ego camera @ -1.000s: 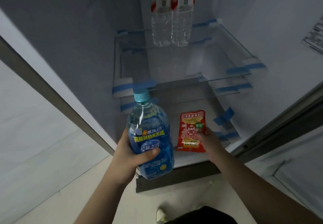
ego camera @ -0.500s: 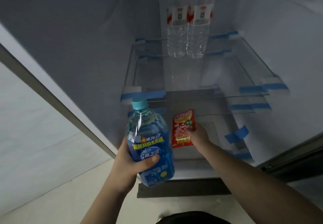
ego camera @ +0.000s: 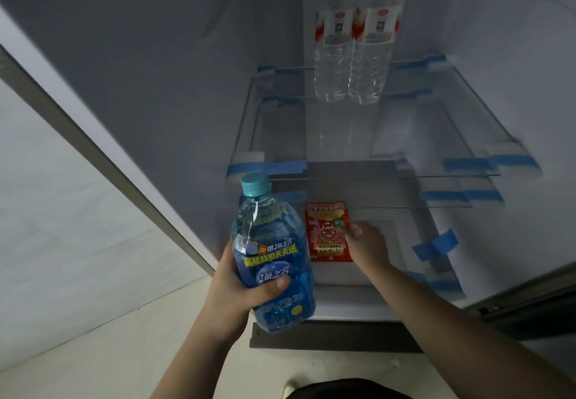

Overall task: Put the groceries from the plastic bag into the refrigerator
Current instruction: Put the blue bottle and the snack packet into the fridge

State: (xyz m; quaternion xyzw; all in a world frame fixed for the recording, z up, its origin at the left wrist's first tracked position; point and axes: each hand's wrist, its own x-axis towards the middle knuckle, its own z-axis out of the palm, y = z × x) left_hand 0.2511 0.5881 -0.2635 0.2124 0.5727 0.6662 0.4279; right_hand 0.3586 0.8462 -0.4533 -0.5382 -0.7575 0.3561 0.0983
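Left hand point(ego camera: 237, 286) up in front of the open refrigerator point(ego camera: 156, 87), fingers clamped round a big blue drink bottle point(ego camera: 271, 261) held upright, teal cap on top, near the cabinet's lower left corner. Right hand point(ego camera: 367, 244) reaches inside, fingers pinched on the right edge of a red snack packet point(ego camera: 327, 233), which sits low over the ribbed bottom shelf point(ego camera: 399, 230); whether it rests there I cannot tell. Above, a glass shelf point(ego camera: 420, 136) carries two clear water bottles point(ego camera: 352, 52) side by side against the far wall. Strips of blue tape point(ego camera: 436, 244) hold the shelf edges on both sides. Pale grey walls inside, dim light. Outside on the left, a white wall point(ego camera: 46, 211) meets a cream floor point(ego camera: 109, 352).
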